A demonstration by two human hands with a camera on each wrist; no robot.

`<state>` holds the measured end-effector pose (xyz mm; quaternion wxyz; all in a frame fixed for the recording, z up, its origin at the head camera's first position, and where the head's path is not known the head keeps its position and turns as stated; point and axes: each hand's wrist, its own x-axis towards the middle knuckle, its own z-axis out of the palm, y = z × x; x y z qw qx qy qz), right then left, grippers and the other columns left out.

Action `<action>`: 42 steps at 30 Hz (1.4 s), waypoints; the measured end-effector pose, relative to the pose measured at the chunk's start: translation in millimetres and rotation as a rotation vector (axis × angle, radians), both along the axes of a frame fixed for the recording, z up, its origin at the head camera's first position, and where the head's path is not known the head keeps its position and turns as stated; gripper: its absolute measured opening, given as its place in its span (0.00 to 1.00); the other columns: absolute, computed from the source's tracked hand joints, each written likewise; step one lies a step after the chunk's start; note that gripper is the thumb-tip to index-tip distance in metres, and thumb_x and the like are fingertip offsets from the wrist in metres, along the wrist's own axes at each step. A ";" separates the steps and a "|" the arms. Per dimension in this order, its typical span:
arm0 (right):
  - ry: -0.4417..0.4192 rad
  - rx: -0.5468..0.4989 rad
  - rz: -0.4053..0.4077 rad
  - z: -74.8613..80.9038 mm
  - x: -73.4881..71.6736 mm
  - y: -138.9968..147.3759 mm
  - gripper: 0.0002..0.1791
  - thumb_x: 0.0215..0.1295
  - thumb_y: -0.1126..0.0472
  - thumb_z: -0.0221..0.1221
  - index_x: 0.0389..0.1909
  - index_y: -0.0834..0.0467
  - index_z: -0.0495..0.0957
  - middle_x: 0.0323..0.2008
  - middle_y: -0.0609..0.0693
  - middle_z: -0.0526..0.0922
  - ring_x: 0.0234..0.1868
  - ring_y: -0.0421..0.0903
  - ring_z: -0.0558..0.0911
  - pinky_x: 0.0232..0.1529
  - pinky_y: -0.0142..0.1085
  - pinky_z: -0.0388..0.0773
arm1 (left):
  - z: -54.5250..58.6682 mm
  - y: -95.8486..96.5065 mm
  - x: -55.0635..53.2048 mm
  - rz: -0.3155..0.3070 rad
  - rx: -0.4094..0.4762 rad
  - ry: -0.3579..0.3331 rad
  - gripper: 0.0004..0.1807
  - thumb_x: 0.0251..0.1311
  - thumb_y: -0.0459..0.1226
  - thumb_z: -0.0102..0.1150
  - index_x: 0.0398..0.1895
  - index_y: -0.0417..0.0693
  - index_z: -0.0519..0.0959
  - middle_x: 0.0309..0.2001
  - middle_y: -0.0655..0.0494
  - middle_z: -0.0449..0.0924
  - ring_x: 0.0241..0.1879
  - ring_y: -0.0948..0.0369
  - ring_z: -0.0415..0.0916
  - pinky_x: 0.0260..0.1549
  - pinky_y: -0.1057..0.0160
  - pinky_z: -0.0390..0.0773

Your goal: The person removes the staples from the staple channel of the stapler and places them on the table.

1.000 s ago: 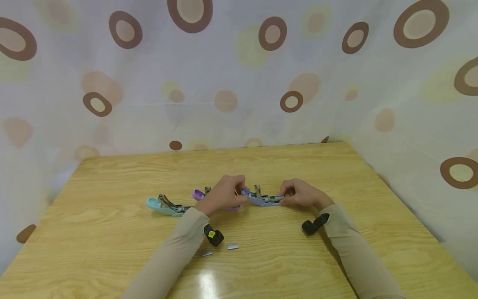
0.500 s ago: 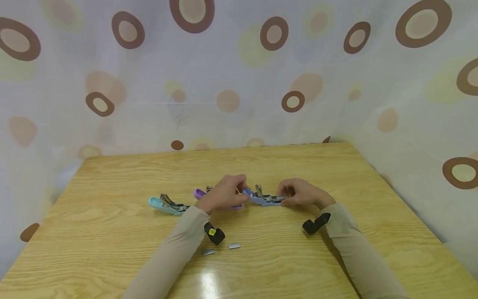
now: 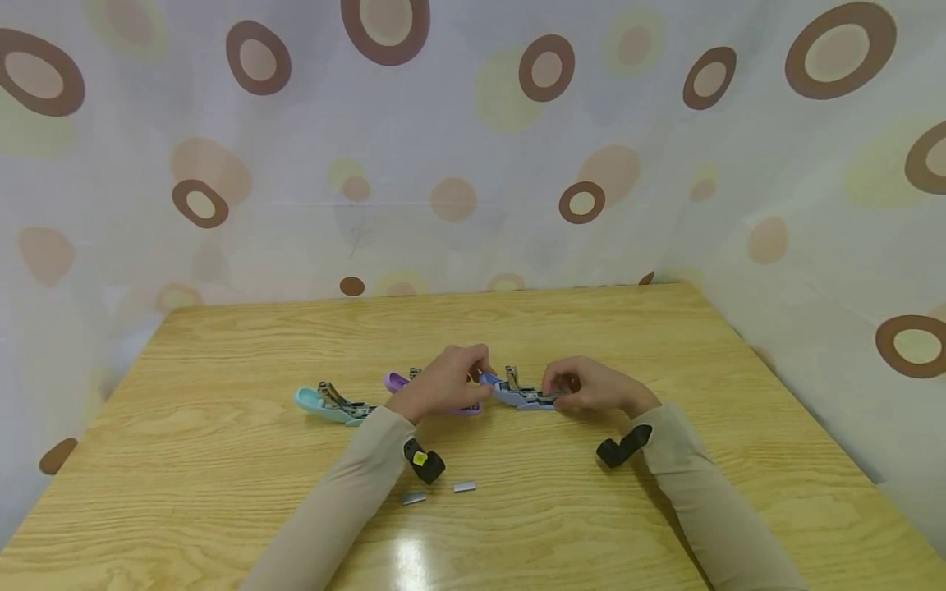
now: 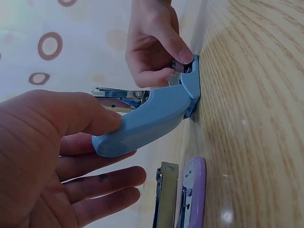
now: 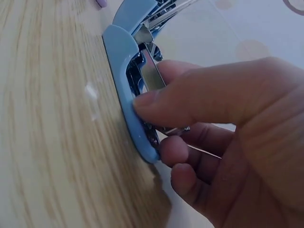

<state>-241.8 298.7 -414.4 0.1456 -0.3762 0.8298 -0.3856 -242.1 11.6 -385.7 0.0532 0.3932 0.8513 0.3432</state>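
A light blue stapler [image 3: 510,398] lies opened up on the table, its metal parts showing. My left hand [image 3: 443,383] pinches the end of its blue cover [image 4: 147,121] between thumb and index finger, the other fingers stretched out apart from it. At the stapler's other end my right hand [image 3: 600,386] pinches the metal staple rail [image 5: 152,73] over the blue base [image 5: 124,80]. The right thumb lies along the rail's near side, and the fingertips behind are partly hidden. Beside the left hand is a purple stapler [image 3: 395,382], mostly hidden by that hand in the head view.
A teal stapler [image 3: 318,404], also opened up, lies to the left, partly behind the left forearm. Two short staple strips [image 3: 414,497] lie on the wooden table [image 3: 562,509] nearer the person. A patterned curtain [image 3: 399,238] hangs behind the table.
My right hand has shifted slightly left along the blue stapler, and its fingers now cover more of the rail. The left hand keeps its hold in about the same place.
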 end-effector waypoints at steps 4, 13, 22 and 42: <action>0.032 0.044 -0.031 3.2 1.7 -4.1 0.09 0.59 0.74 0.60 0.36 0.57 0.79 0.27 0.51 0.77 0.23 0.37 0.68 0.26 0.30 0.69 | 0.5 -0.9 -0.2 0.003 -0.005 -0.002 0.05 0.59 0.33 0.61 0.36 0.44 0.74 0.40 0.52 0.83 0.41 0.58 0.80 0.40 0.65 0.80; 0.114 0.124 -0.045 8.9 6.3 -9.0 0.11 0.55 0.75 0.61 0.31 0.55 0.78 0.27 0.45 0.77 0.22 0.35 0.68 0.25 0.31 0.69 | 3.2 -1.2 1.4 -0.010 -0.013 -0.020 0.06 0.60 0.34 0.60 0.37 0.43 0.74 0.42 0.51 0.83 0.41 0.58 0.80 0.40 0.64 0.80; 0.111 0.157 -0.077 6.9 6.3 -12.3 0.13 0.52 0.76 0.59 0.30 0.53 0.76 0.26 0.44 0.73 0.24 0.37 0.66 0.27 0.31 0.66 | 2.9 -0.3 1.9 -0.006 -0.021 -0.009 0.05 0.60 0.33 0.60 0.37 0.43 0.74 0.41 0.50 0.83 0.41 0.58 0.80 0.39 0.66 0.80; 0.072 0.133 -0.094 11.8 9.0 -10.6 0.09 0.60 0.71 0.61 0.31 0.55 0.72 0.28 0.47 0.73 0.24 0.39 0.69 0.28 0.32 0.70 | 4.8 -0.1 2.9 -0.008 -0.043 0.012 0.06 0.60 0.34 0.61 0.37 0.45 0.75 0.42 0.52 0.84 0.41 0.58 0.81 0.39 0.65 0.80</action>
